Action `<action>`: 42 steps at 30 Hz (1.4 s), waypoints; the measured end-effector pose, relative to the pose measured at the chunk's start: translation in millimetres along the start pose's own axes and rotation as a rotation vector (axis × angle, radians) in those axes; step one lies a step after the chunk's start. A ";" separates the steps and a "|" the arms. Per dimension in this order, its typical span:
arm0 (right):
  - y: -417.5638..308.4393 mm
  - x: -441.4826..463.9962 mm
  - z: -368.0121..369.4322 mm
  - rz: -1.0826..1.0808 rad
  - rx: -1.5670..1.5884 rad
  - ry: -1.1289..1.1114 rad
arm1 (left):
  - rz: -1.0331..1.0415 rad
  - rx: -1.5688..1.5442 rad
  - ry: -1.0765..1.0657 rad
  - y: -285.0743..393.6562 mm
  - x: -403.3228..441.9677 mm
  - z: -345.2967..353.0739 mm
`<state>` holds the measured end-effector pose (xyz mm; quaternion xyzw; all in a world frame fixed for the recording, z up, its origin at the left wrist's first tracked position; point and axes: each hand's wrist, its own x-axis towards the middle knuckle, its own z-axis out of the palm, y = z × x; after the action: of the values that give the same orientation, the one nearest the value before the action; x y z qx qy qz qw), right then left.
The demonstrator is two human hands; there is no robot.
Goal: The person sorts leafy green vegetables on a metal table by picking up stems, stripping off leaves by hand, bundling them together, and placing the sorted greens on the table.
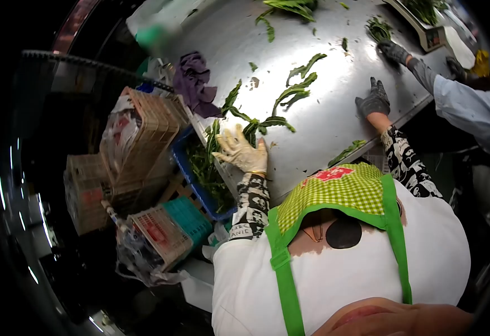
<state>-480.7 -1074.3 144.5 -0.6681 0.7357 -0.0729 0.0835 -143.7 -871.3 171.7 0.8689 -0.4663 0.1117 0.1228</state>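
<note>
OK, I see cream-gloved left hand (241,150) and dark-grey-gloved right hand (374,101), fingers spread, over shiny metal table (323,134); long green jagged leaves (277,121) beside the left look light, floppy, tearable: pinch midribs.

Probably a vegetable workroom, metal table (340,106), leafy greens (294,4), crates (154,123)

The flat silver metal table (326,126) spread before me, my cream-gloved left hand (244,151) over its left side, beside long green leaves (250,127), and my grey-gloved right hand (375,102) over its right side. Beyond my left hand, a crumpled purple cloth (196,84) lay at the left edge. Left of the table stood a blue rectangular plastic bin (222,215) with loose green leafy stems (200,162) in it, and farther left, pinkish slatted plastic crates (152,126). Ahead of my right hand, a co-worker's grey-gloved hand (395,52) was beside a small green leafy bundle (378,29).
</note>
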 end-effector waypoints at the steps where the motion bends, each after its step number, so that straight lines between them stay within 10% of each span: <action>1: -10.6 10.8 -1.4 0.003 0.009 0.009 | -0.101 0.095 -0.088 -10.2 8.6 -5.0; 5: -66.0 43.9 13.0 -0.230 0.016 0.094 | -0.381 0.066 -0.131 -56.9 29.1 -2.5; 15: -209.4 -29.3 46.3 -0.876 0.157 0.016 | 0.123 -0.604 0.169 -43.2 69.0 42.4; 19: -222.0 -45.4 6.9 -0.759 0.167 -0.233 | -0.042 -0.363 -0.116 -12.2 103.0 30.9; 25: -219.9 0.5 18.7 -0.673 0.351 -0.040 | -0.085 -0.307 -0.212 5.2 100.0 30.0; 27: -231.8 -13.2 -8.9 -0.706 0.150 -0.446 | -0.057 -0.415 -0.133 6.6 89.7 32.9; 35: -184.8 -104.5 24.3 -1.376 0.202 -0.176 | 0.011 -0.750 0.018 33.6 -9.9 9.3; 42: -202.3 -153.4 41.1 -1.067 0.807 -0.224 | -0.392 -1.112 0.318 46.2 -29.5 4.1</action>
<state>-260.9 -941.0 152.6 -0.8599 0.2073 -0.3033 0.3545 -198.0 -874.2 163.7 0.7170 -0.2622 -0.0450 0.6443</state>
